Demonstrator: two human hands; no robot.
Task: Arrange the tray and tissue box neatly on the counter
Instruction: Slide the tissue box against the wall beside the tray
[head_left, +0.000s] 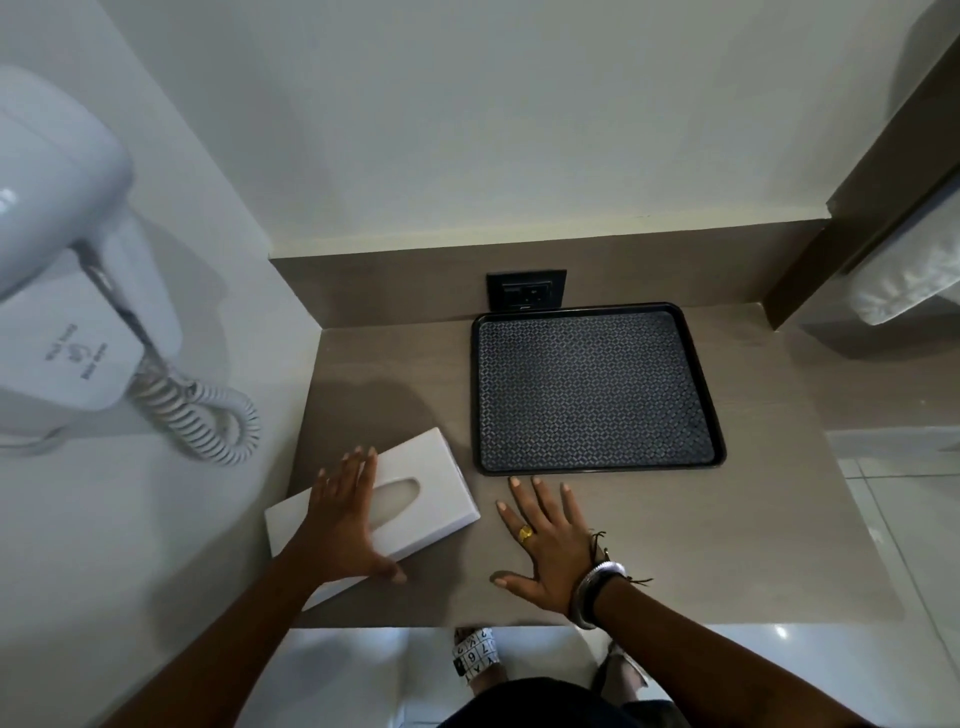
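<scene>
Tissue box (395, 512) skewed at counter (727, 545) edge — left hand (345, 525) flat on it; right hand (545, 545) splayed.

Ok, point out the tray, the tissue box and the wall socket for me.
tray (592, 395), head view, middle of its patterned floor
tissue box (436, 467), head view, bare white top by the far corner
socket (526, 290), head view, centre of the black plate

Brown counter (675, 519): black tray (597, 395), skewed white tissue box (421, 467).
</scene>
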